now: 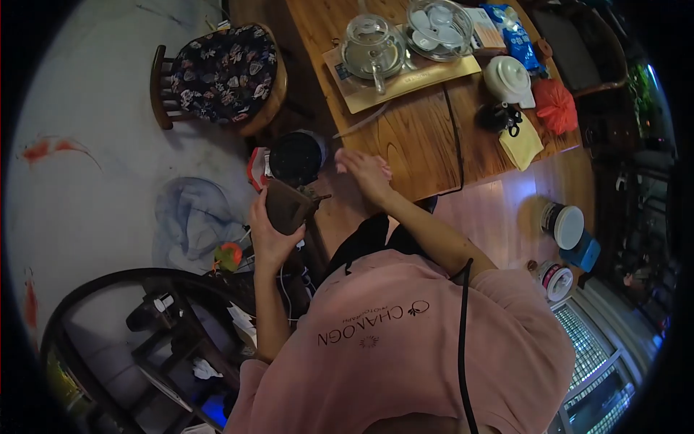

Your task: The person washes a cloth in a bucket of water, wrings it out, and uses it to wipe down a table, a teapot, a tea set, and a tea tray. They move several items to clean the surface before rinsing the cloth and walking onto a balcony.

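Note:
My left hand (272, 233) is closed around a dark brown, boxy object (288, 208), perhaps a pot, with a short dark piece sticking out on its right. It is tilted just below a round black container (296, 158). Beside the near left corner of the wooden table (412, 155), my right hand (367, 173) is open, its fingers pointing left and nothing visible in them. A red and white packet (257, 169) is at the left of the black container.
The table bears a glass teapot (373, 54), a glass bowl of cups (439, 30), a gold-edged tray (416, 81), a white pot (507, 78), a red bag (555, 106) and a yellow cloth (522, 143). A chair with a floral cushion (224, 74) stands left.

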A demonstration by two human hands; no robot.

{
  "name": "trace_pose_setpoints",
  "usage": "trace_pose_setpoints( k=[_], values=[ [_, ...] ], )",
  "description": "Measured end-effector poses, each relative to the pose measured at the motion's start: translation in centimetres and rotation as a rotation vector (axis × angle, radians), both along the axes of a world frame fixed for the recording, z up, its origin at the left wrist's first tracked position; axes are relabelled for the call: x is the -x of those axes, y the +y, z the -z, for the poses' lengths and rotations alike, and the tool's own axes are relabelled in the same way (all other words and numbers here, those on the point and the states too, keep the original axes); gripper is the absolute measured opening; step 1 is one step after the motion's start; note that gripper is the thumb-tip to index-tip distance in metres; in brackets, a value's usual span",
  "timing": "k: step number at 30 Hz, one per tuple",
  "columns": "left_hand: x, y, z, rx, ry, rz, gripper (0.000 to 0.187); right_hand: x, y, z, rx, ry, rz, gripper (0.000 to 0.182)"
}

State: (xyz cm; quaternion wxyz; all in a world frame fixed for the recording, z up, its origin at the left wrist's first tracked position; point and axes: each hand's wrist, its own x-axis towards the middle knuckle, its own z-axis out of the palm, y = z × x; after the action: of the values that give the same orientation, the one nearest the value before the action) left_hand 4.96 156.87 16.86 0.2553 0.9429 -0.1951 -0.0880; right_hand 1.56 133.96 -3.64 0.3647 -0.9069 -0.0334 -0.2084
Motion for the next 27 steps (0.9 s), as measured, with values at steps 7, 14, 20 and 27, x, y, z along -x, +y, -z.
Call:
trace_pose_setpoints(
  k=[7, 14, 20, 27],
  values=[
    [0.6, 1.5, -0.5, 0.020, -0.023, -0.096, 0.094, -16.2, -1.7, -3.8, 0.215, -0.141, 0.171, 0.040],
    [0.3, 3.2, 0.2, 0.009, -0.040, -0.134, 0.092, -13.3, 2.9, -4.1, 0.017, 0.888, -0.208, 0.026],
    [-1.0, 4.2, 1.1, -0.024, -0.028, -0.129, 0.093, -0.8, -7.2, -4.6, -0.278, 0.026, 0.404, 0.050],
    [-1.2, 3.3, 1.3, -0.026, -0.006, -0.084, 0.091, -0.7, -9.6, 2.4, 0.168, -0.070, 0.557, 0.045]
  ],
)
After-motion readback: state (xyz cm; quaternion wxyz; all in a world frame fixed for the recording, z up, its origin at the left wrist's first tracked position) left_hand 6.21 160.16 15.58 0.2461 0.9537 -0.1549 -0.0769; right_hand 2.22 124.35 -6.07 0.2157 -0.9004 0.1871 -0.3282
